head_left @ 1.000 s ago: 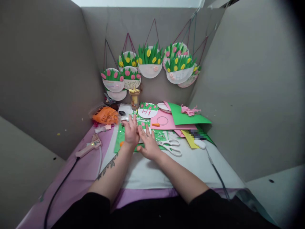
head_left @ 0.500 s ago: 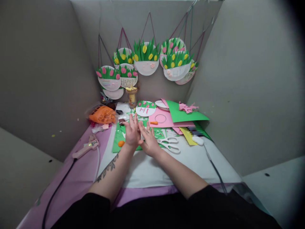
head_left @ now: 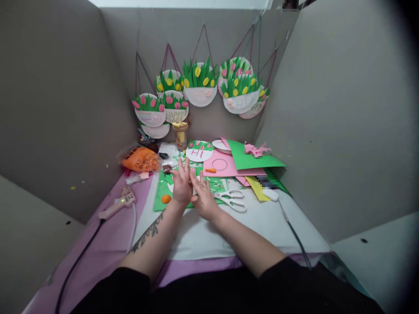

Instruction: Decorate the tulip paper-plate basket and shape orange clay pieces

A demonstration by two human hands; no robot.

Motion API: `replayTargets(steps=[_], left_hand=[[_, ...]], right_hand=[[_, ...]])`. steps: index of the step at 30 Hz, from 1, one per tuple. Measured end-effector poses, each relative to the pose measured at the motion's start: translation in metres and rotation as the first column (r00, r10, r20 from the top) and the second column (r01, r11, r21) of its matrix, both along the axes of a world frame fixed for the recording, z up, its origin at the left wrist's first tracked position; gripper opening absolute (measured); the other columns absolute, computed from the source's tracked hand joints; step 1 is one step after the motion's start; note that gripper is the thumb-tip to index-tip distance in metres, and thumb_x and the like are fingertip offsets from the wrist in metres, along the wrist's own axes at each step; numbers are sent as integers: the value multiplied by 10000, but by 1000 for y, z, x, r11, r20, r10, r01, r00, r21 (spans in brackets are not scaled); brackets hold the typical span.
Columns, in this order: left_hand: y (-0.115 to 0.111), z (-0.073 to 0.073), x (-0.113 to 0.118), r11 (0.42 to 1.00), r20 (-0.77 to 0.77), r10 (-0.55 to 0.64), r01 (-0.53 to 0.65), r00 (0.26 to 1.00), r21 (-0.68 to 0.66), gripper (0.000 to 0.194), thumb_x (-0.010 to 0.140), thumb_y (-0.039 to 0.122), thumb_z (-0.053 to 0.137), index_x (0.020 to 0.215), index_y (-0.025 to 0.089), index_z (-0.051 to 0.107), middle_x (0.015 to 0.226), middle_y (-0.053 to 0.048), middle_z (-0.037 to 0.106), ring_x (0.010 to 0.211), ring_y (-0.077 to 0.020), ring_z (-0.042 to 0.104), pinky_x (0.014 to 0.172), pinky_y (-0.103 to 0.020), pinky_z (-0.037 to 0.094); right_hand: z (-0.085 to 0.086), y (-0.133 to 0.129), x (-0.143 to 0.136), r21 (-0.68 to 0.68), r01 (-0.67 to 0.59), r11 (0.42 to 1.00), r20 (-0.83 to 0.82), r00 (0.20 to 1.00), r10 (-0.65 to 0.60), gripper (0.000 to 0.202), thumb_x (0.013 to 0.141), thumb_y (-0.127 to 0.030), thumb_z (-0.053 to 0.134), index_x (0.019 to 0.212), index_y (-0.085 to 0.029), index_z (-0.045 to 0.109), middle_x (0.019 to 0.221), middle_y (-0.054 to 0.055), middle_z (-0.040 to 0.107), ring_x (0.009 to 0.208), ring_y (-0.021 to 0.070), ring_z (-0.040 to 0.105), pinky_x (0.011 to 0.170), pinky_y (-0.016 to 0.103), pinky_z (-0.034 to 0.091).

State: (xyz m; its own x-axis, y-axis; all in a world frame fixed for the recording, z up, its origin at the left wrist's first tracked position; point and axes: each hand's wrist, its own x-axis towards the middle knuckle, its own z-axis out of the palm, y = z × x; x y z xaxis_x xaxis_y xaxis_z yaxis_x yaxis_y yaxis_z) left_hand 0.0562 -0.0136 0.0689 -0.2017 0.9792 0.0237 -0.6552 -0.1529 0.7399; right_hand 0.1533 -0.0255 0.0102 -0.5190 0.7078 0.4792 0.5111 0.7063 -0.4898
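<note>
My left hand and my right hand are held up in front of me over the table, fingers stretched out. Their palms face each other and meet along the inner side; whether something small lies between them is hidden. Beneath them spreads a green sheet with a white plate piece partly covered by the hands. An orange lump sits left of my left wrist. White-handled scissors lie just right of my right hand. A paper plate with red "Hi" and pink tulips rests behind the fingers.
A pink glue gun lies at left with its cable. An orange bag, a lidded cup, pink paper and a green sheet stand or lie behind. Several flower plates hang from strings. A white corded device is at right.
My hands have slid slightly against each other, the right fingers now closer to the left hand. The view has tilted up a little; the objects on the table have stayed put.
</note>
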Motion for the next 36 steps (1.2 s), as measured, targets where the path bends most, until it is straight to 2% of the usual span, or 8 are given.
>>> replayTargets(steps=[4, 6, 12, 17, 19, 25, 32, 36], left_hand=[[10, 2, -22, 981, 20, 138, -140, 990, 133, 708, 871, 609, -2, 1479, 272, 129, 1528, -12, 246, 1405, -122, 192, 1137, -275, 156], [12, 0, -26, 975, 32, 170, -173, 985, 141, 706, 870, 614, 5, 1479, 277, 129, 1528, -14, 246, 1408, -127, 184, 1140, -283, 149], [-1, -12, 1, 989, 2, -93, 92, 996, 117, 644, 877, 602, 9, 1432, 382, 251, 1518, 20, 271, 1385, -156, 264, 1107, -363, 259], [7, -8, -12, 982, -33, 93, -87, 995, 165, 705, 862, 633, 18, 1462, 306, 189, 1516, -23, 280, 1390, -109, 234, 1129, -278, 170], [9, -7, -16, 979, -23, 128, -122, 992, 165, 703, 865, 633, 29, 1468, 298, 164, 1516, -28, 280, 1389, -111, 240, 1130, -284, 166], [-3, -11, 0, 992, -5, -18, 18, 1000, 128, 616, 897, 574, 61, 1438, 358, 261, 1477, -14, 359, 1392, -131, 239, 1093, -303, 267], [7, -12, -11, 974, -12, 108, -104, 994, 200, 665, 877, 621, 70, 1445, 322, 246, 1493, -20, 331, 1393, -108, 226, 1131, -273, 167], [-3, -18, 1, 989, -44, -54, 59, 998, 134, 658, 875, 610, 11, 1428, 374, 279, 1487, 28, 337, 1398, -118, 212, 1131, -317, 193]], right_hand=[[-7, -18, -1, 48, -147, 988, 116, 983, 141, 870, 818, -732, 92, 1483, -186, -36, 1547, 90, 152, 1423, 327, -32, 1079, 639, 148], [-8, -18, -5, 48, -156, 987, 160, 976, 147, 886, 819, -733, 122, 1473, -176, -94, 1551, 97, 119, 1420, 333, -56, 1066, 653, 158], [-2, 0, -5, 18, 36, 999, 16, 999, -36, 788, 878, -643, 91, 1462, -170, -148, 1559, 107, 44, 1429, 282, -45, 1105, 578, 175], [-10, -22, -4, 80, -214, 974, 3, 977, 215, 912, 822, -717, 69, 1469, -95, -94, 1553, 158, 11, 1430, 270, -31, 1145, 481, 163], [-11, -24, -6, 74, -257, 963, 1, 966, 258, 888, 838, -695, 66, 1471, -88, -78, 1552, 162, 21, 1433, 257, -10, 1147, 458, 178], [-2, -7, -6, 88, -102, 991, -126, 986, 113, 849, 855, -674, 90, 1475, -119, -75, 1559, 119, 34, 1434, 245, 54, 1143, 436, 227], [-9, -28, -8, 87, -220, 972, -68, 972, 226, 836, 867, -652, 62, 1479, -86, -9, 1555, 143, 25, 1433, 251, 26, 1151, 438, 203], [-2, -7, -9, 51, -75, 996, -176, 981, 83, 831, 852, -650, -10, 1479, -105, -40, 1560, 114, 29, 1433, 222, 14, 1161, 418, 175]])
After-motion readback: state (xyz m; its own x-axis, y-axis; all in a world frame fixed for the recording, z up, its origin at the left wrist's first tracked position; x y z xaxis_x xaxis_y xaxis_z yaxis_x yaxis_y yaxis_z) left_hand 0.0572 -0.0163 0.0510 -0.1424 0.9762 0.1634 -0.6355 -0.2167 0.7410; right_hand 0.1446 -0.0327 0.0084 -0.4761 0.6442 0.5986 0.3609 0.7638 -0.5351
